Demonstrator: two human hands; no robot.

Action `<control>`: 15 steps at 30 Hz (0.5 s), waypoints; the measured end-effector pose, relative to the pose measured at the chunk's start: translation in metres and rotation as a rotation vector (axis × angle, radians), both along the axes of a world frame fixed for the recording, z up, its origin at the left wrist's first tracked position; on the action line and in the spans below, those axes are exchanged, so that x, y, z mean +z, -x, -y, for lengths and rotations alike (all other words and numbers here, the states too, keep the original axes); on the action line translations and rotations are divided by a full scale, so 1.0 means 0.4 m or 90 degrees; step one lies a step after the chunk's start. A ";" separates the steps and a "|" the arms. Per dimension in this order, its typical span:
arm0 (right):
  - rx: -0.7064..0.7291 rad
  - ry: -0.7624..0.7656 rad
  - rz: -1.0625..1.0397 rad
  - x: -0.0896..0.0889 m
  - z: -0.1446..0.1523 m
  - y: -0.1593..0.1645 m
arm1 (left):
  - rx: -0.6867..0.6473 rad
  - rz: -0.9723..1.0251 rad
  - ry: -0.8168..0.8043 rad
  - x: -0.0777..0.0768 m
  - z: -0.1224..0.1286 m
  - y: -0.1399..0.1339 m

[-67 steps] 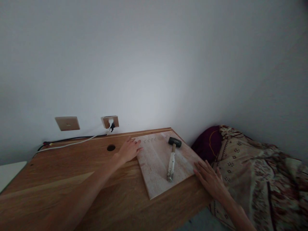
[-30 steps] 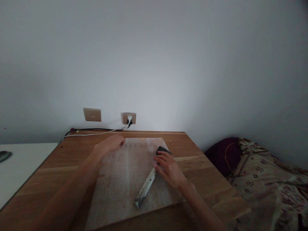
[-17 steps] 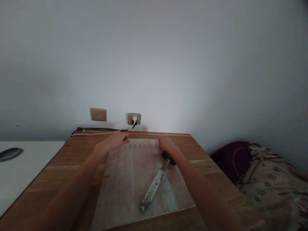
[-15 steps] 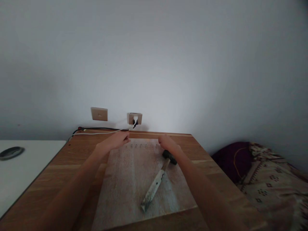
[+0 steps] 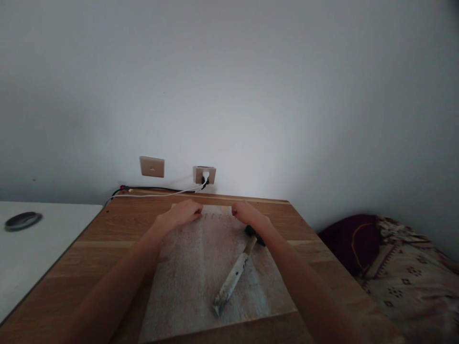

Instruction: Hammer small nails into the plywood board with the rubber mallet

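A worn, pale-stained wooden board (image 5: 186, 277) lies flat on the table. Along its far edge runs a row of small thin nails (image 5: 214, 216), several of them showing between my hands. My left hand (image 5: 183, 213) is closed at the far left of the board, its fingertips at the row's left end and covering some nails. At the other end my right hand (image 5: 245, 212) is closed too, fingertips curled down. Whatever either hand pinches is too small to make out. A hammer (image 5: 232, 279) with a white-painted handle rests diagonally on the board, its dark head partly behind my right forearm.
The wooden table (image 5: 118, 224) meets a white wall with a socket (image 5: 211, 176) and a blank plate (image 5: 152, 166). White and black cables (image 5: 158, 189) trail along the back edge. At left stands a white surface (image 5: 60, 239) with a dark oval object (image 5: 23, 220); at right, patterned fabric (image 5: 405, 277).
My left hand has moved rightward along the row and now covers more of the nails. My right hand stays at its end, shifting only slightly. The hammer lies where it was; the view has shifted a little.
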State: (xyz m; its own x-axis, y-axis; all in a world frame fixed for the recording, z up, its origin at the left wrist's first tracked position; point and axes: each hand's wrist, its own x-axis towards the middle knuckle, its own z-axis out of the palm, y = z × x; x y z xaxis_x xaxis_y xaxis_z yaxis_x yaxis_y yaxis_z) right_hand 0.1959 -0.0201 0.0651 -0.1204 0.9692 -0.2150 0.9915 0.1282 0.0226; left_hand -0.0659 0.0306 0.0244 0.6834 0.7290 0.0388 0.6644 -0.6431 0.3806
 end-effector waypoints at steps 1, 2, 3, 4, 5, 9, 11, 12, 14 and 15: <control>-0.001 -0.002 -0.006 -0.001 -0.001 0.007 | 0.007 0.006 0.003 -0.003 0.000 -0.002; -0.003 -0.004 -0.010 -0.002 -0.003 0.014 | 0.013 0.014 0.007 -0.007 0.000 -0.003; -0.005 -0.005 -0.013 -0.004 -0.004 0.022 | 0.018 0.024 0.014 -0.010 0.000 -0.003; -0.008 -0.004 -0.016 -0.007 -0.006 0.030 | 0.021 0.037 0.022 -0.013 -0.001 -0.004; -0.009 -0.004 -0.018 -0.009 -0.007 0.037 | 0.023 0.052 0.031 -0.015 -0.002 -0.005; 0.005 -0.009 -0.035 -0.004 -0.006 0.049 | 0.027 0.146 0.084 -0.020 -0.005 -0.017; 0.016 -0.017 -0.047 0.005 -0.003 0.051 | 0.033 0.212 0.128 -0.020 -0.008 -0.028; 0.021 -0.019 -0.053 0.009 -0.004 0.055 | 0.040 0.248 0.155 -0.021 -0.010 -0.034; 0.030 -0.015 -0.062 0.013 -0.007 0.066 | 0.065 0.324 0.211 -0.023 -0.016 -0.045; 0.035 -0.011 -0.064 0.012 -0.011 0.074 | 0.081 0.359 0.239 -0.025 -0.020 -0.050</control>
